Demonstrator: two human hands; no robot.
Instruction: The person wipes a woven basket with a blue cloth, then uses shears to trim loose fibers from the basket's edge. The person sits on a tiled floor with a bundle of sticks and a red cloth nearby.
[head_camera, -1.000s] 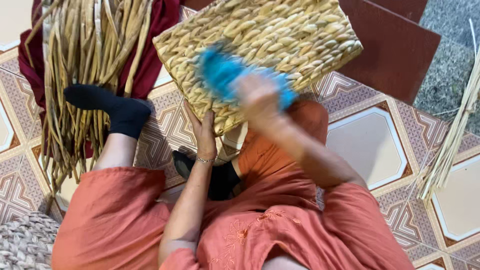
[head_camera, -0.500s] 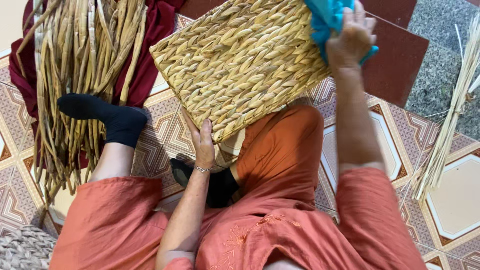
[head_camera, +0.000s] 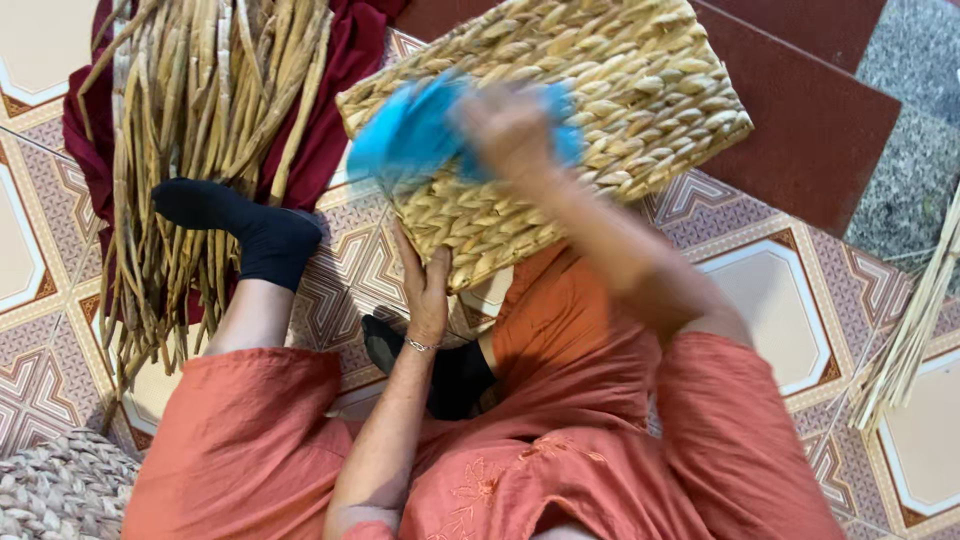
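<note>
1. Now the right hand (head_camera: 510, 125), blurred, is pressing a blue cloth (head_camera: 415, 135) onto the woven basket (head_camera: 620, 110); whether its fingers are clamped is unclear
2. Near edge: the left hand (head_camera: 425, 290) is bracing the basket, fingers spread, over the tiled floor (head_camera: 760, 290)

right hand (head_camera: 510, 125) and blue cloth (head_camera: 415, 135) motion-blurred

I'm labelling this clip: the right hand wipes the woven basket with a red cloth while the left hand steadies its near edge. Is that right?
Not quite. The cloth is blue, not red, as the head view shows. The rest stands: the right hand, blurred, presses it onto the woven basket, and the left hand steadies the basket's near edge.
</note>
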